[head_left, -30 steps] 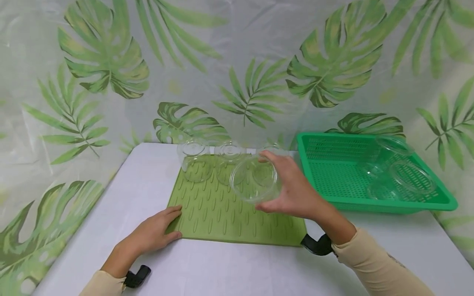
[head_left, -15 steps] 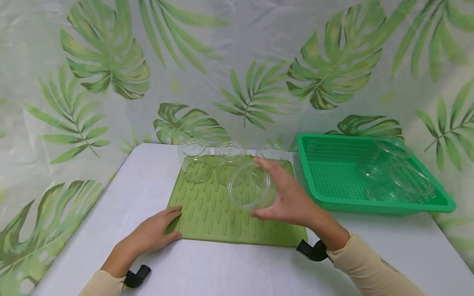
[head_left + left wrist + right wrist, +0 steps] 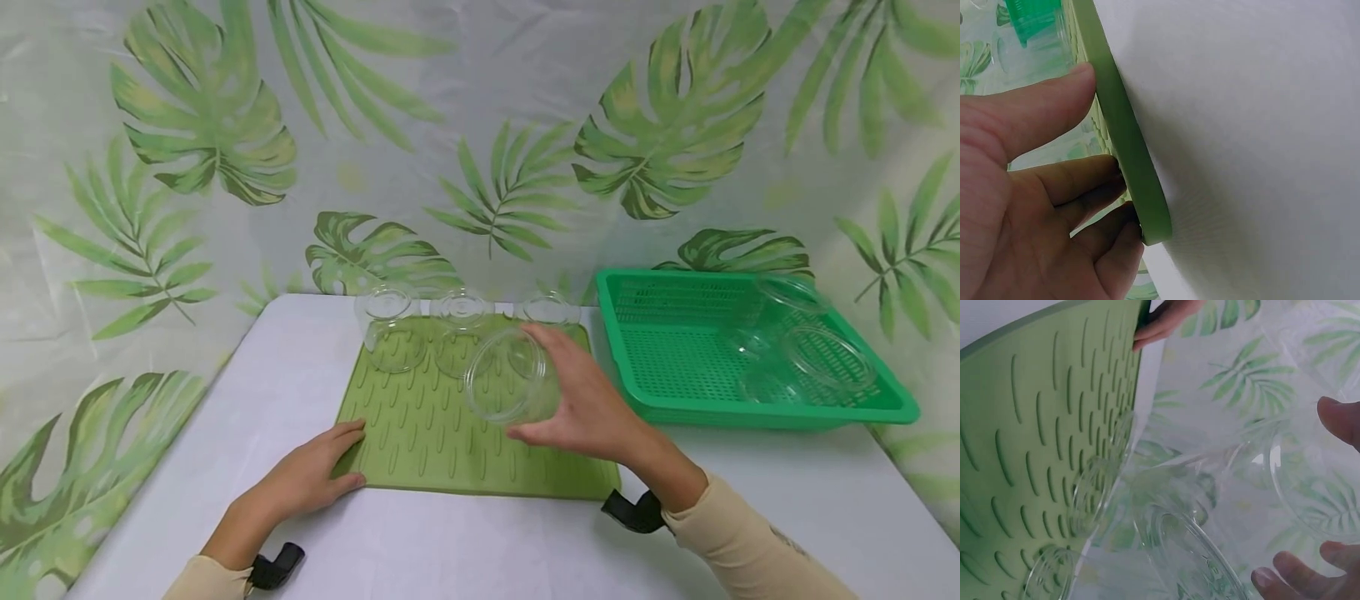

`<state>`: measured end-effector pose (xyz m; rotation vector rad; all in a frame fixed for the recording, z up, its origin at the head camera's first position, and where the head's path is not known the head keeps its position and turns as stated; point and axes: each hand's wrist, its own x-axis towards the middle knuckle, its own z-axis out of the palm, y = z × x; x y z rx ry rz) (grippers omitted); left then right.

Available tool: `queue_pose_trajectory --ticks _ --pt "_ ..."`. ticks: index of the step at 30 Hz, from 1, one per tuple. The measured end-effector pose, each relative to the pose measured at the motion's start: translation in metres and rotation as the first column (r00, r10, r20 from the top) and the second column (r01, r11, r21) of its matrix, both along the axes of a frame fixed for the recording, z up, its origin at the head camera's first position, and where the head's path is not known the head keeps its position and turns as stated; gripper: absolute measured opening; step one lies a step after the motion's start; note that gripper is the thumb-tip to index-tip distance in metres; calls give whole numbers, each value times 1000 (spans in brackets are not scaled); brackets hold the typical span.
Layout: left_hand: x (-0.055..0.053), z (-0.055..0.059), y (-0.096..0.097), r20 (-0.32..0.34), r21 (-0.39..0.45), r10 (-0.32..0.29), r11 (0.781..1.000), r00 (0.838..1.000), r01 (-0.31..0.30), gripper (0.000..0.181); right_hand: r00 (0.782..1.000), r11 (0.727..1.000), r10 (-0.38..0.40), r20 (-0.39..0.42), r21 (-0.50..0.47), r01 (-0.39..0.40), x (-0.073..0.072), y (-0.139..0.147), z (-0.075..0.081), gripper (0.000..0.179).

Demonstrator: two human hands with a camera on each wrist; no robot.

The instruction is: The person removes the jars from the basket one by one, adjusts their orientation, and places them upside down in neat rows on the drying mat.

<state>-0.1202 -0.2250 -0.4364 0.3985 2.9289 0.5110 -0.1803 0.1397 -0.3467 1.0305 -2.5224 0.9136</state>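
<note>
My right hand point(image 3: 588, 396) holds a clear cup point(image 3: 506, 377) on its side above the textured green mat point(image 3: 427, 454), its round opening turned toward the head view. The thumb is at the cup's lower side and the fingers at its upper side. In the right wrist view, fingertips point(image 3: 1266, 578) show beside the clear wall. My left hand point(image 3: 303, 471) rests at the mat's front left corner, fingertips and thumb point(image 3: 1060, 103) touching its edge. Behind the held cup, three more clear cups stand in a row along the mat's back: left point(image 3: 393, 346), middle point(image 3: 459, 348) and right point(image 3: 547, 310).
A green plastic basket point(image 3: 618, 354) with slotted walls sits to the right of the mat. Two clear cups, one farther back point(image 3: 791, 293) and one nearer point(image 3: 828, 358), stand in its right half. Beneath everything is a white table point(image 3: 465, 542), with a leaf-print sheet point(image 3: 517, 75) behind.
My right hand has shifted slightly left and nearer with the cup, whose opening has swung a little left; in the last half second it barely moves. The left hand has stayed at the mat's corner.
</note>
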Motion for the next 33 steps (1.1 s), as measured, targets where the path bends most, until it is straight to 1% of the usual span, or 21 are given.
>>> queue_pose_trajectory --ticks 5,11,13,15,16,18,20,22,24,26,27,28,29,30,31,33 --pt "1 3 0 11 -12 -5 1000 1000 5 64 1000 1000 1 -14 4 -1 1 0 -1 114" --pt "2 12 0 67 -2 -8 1000 998 8 68 1000 1000 20 -8 19 -20 2 0 1 113" --pt "1 15 2 70 2 -15 1000 997 15 67 1000 1000 18 0 21 -18 2 0 1 114" --pt "1 19 4 39 -2 -21 1000 999 22 63 1000 999 20 14 25 -20 1 1 0 114" --pt "1 21 6 10 2 -25 1000 1000 25 61 1000 999 24 19 29 -24 1 0 0 115" --pt "3 26 9 -75 13 -27 1000 997 28 58 999 999 34 24 41 -35 0 0 -1 115" --pt "6 32 13 -174 34 -34 999 984 40 56 999 998 46 19 51 -47 0 -1 -2 115" --pt "9 40 18 -273 63 -47 996 961 67 56 999 997 49 1 60 -49 0 -2 -3 114" --pt "11 49 24 -371 84 -70 990 926 109 54 999 997 44 -14 67 -43 1 -2 -3 114" --pt "11 56 29 -458 105 -96 981 884 161 54 999 996 36 -30 78 -34 1 -2 -3 114" --pt "12 60 33 -488 115 -104 976 866 183 54 999 996 31 -34 85 -28 2 -2 -3 114" --pt "11 63 37 -510 128 -111 971 853 203 53 999 996 27 -33 90 -24 2 -2 -3 114" --pt "10 65 41 -525 142 -117 965 843 222 54 999 995 21 -34 97 -17 2 -2 -4 115" --pt "8 67 46 -533 158 -119 959 838 237 54 999 995 13 -33 104 -10 2 -3 -4 115" --pt "6 68 51 -536 175 -121 952 835 250 55 999 994 6 -37 110 -2 2 -3 -5 116" --pt "0 71 62 -533 204 -125 941 837 271 56 999 993 -5 -32 119 8 3 -3 -6 116"
